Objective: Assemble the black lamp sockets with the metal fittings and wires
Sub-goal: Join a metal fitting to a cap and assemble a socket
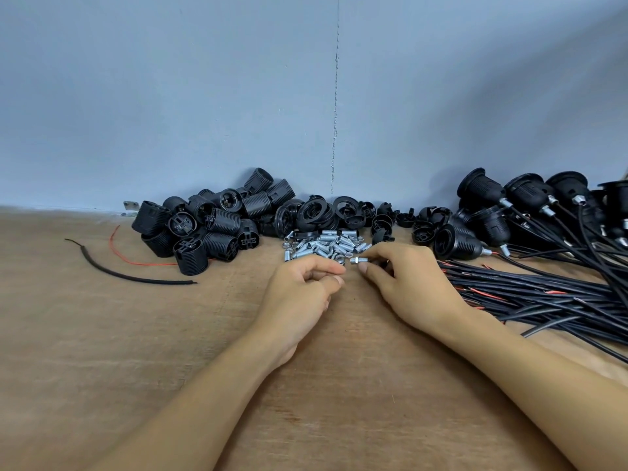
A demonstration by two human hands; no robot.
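Head view: far left on the counter (pixel 170 334) lies a loose black wire (pixel 153 281), with sockets (pixel 204 226) piled behind it. A heap of fittings (pixel 326 248) sits at centre. The left hand (pixel 302 287) is curled; whether it holds anything cannot be told. The right hand (pixel 411 283) pinches one fitting (pixel 359 260). Bundled wires (pixel 543 294) and wired sockets (pixel 509 205) crowd its right side.

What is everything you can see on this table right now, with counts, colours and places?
socket bodies: many, black, heap rear left
rings and caps: many, black, rear centre
metal fittings: many, silver, before the rings
wired sockets: several, black, rear right
wires: a bundle, black and red, right
loose wires: two, one black, one red, left
table: one, brown
left hand: curled, centre
right hand: pinching one fitting
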